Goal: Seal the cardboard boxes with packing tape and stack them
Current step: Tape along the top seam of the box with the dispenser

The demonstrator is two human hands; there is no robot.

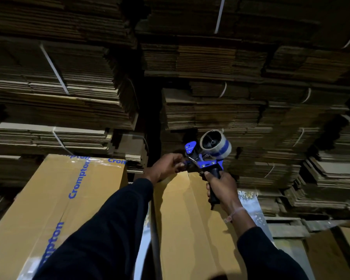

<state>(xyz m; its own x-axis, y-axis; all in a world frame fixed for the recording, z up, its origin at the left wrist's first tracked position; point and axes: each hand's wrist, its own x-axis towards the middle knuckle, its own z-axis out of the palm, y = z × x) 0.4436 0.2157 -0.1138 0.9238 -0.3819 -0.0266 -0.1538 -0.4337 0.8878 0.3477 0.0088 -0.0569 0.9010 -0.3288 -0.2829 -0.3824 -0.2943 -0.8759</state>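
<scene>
Tape gun at the far edge of my box.
My right hand (220,187) grips the tape gun (207,158) over the box (182,219) seam; my left hand (165,166) pinches the tape end there. A taped box (55,199) sits just left, stacked cardboard (230,110) close behind.

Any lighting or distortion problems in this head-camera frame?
Head view: dim, top corners nearly black; the flattened-carton stacks bow from the wide-angle lens; glare on the taped box; the tape dispenser and both hands stay legible; left sleeve slightly soft.

Head cam, fwd-down, close over box (190,219)
</scene>
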